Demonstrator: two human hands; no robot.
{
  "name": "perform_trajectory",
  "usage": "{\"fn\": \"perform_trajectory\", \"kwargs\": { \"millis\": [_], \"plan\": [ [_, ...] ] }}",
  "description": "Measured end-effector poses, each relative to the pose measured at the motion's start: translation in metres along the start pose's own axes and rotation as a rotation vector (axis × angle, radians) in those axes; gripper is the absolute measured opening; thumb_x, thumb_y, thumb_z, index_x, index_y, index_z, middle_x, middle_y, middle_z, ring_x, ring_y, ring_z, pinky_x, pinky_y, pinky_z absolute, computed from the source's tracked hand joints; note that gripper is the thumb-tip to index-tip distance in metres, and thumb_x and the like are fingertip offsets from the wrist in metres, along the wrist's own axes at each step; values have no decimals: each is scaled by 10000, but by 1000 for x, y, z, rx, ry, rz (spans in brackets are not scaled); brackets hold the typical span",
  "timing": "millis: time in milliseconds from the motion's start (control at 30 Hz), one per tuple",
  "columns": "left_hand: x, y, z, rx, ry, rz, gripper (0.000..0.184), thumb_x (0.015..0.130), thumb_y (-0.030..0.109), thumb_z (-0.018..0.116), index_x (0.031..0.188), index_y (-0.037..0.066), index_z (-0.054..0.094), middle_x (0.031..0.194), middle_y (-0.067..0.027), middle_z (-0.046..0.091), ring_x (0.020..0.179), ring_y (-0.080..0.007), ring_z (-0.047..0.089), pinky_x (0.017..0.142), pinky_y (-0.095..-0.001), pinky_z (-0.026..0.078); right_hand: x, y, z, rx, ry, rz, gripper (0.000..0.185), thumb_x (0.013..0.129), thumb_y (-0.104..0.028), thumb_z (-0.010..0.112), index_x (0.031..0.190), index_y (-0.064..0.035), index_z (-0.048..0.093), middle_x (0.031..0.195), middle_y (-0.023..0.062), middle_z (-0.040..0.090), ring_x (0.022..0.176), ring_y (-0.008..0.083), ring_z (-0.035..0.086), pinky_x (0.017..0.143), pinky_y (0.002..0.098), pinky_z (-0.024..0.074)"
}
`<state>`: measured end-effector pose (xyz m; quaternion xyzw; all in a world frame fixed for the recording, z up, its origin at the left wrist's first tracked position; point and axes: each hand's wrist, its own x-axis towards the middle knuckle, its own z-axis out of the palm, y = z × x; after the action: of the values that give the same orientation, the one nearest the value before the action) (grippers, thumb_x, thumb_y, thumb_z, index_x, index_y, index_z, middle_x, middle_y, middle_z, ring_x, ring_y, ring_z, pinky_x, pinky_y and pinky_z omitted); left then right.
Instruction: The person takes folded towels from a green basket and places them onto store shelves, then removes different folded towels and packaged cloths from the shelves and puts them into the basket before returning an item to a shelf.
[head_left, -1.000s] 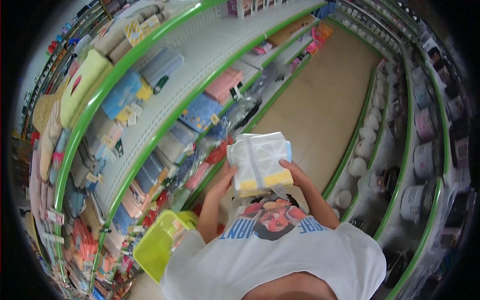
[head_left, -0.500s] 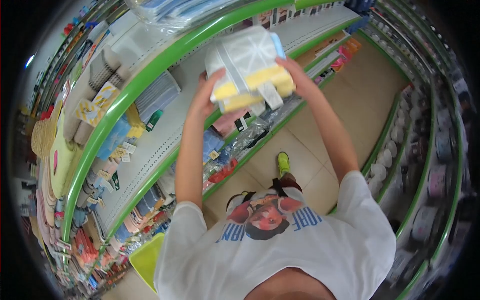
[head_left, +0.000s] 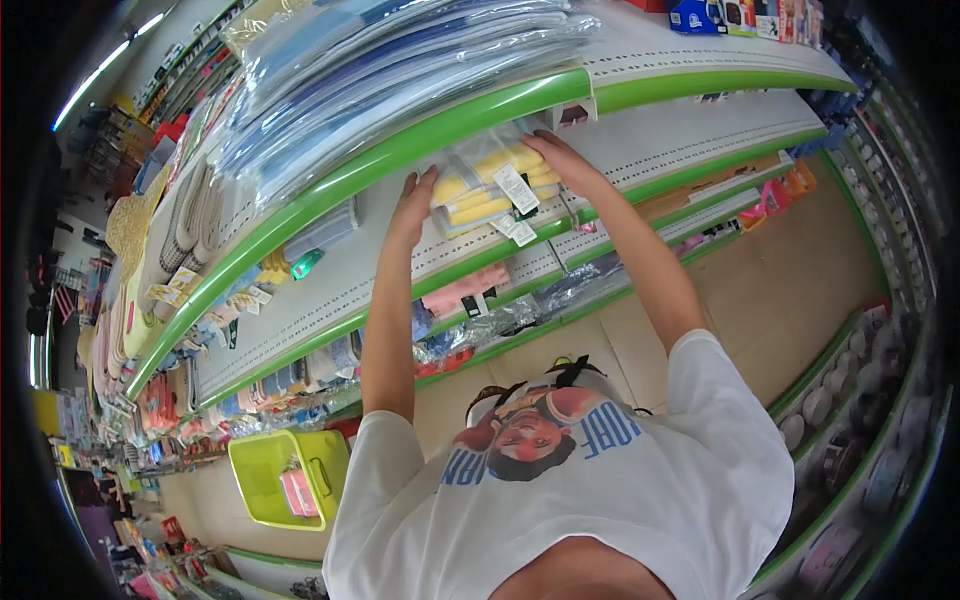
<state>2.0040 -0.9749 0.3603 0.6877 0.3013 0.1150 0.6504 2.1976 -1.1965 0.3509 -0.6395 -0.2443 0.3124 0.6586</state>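
A folded bundle of white and yellow cloths [head_left: 490, 192] with a grey band and white tags rests on the middle shelf, beneath a green shelf edge. My left hand [head_left: 410, 207] is at the bundle's left side, thumb and fingers apart; whether it touches is hard to tell. At the right side, my right hand [head_left: 562, 165] has its fingers against the bundle's upper edge. Part of the bundle's far side is hidden in the shelf.
Plastic-wrapped blue and white textiles [head_left: 390, 85] lie on the shelf above. Pink cloths [head_left: 466, 288] are on a lower shelf. A yellow-green basket [head_left: 265, 480] with items stands on the floor at left. More shelving [head_left: 850, 400] runs along the right.
The bundle has gone from in front of the body up and forward onto the shelf. My left hand has loosened from its side. The view has turned, showing more of the basket and upper shelf.
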Motion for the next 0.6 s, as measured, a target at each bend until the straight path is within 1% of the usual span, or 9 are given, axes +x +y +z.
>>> {"fn": "perform_trajectory", "kwargs": {
  "millis": [67,133,167,233,267,367,467,567,600],
  "plan": [
    [-9,13,7,61,10,85,790,937,493,502,1534,104,161,1554,-110,273,1420,-265,264,1128,-461,203,3,8,0,212,-160,-14,789,891,-500,582,1427,17,322,1338,180,493,1239,242,476,1035,359,380],
    [-27,35,22,48,-63,125,829,946,478,500,1547,105,67,1592,-121,176,1451,-273,203,1152,-438,157,1,12,7,124,-45,22,724,913,-400,573,1446,0,291,1356,176,475,1233,246,480,1008,359,407],
    [-22,31,27,90,-49,171,823,951,453,504,1542,85,67,1589,-144,159,1453,-275,193,1154,-404,167,-1,10,11,78,12,35,696,924,-350,568,1456,-8,276,1364,173,465,1230,248,482,994,359,420],
    [-17,26,35,176,-30,251,810,961,405,512,1533,44,65,1585,-191,126,1458,-281,174,1159,-337,188,-13,8,10,185,-122,-16,685,935,-257,553,1491,-34,222,1338,153,489,1227,223,491,985,328,428],
    [-20,24,35,160,-37,229,815,960,406,515,1533,42,62,1586,-190,122,1458,-282,174,1158,-336,189,-18,9,8,241,-184,-44,688,940,-210,545,1509,-47,195,1324,143,500,1225,210,496,981,313,431],
    [-21,26,33,84,-50,223,829,955,414,525,1532,41,61,1588,-188,116,1457,-284,175,1154,-332,195,-22,16,5,333,-71,-39,647,920,-164,566,1471,-28,255,1246,127,542,1145,210,540,934,307,452],
    [-26,25,34,-19,-3,239,842,945,439,535,1532,42,80,1586,-189,129,1455,-284,185,1149,-330,203,-19,13,3,212,-28,-59,545,923,-195,583,1383,-3,363,1211,121,557,1096,201,549,910,313,455],
    [-31,25,34,11,75,181,850,937,472,531,1529,35,106,1577,-199,161,1449,-292,208,1146,-327,207,-19,-2,12,-124,115,-36,491,893,-191,612,1300,19,435,1150,145,595,1019,219,594,827,310,496],
    [-25,19,33,67,73,199,849,936,479,527,1527,29,117,1573,-204,173,1447,-296,216,1146,-326,207,-14,-1,14,-175,63,-49,478,896,-218,623,1279,13,456,1140,130,596,1027,204,586,848,306,484]
  ]
}}
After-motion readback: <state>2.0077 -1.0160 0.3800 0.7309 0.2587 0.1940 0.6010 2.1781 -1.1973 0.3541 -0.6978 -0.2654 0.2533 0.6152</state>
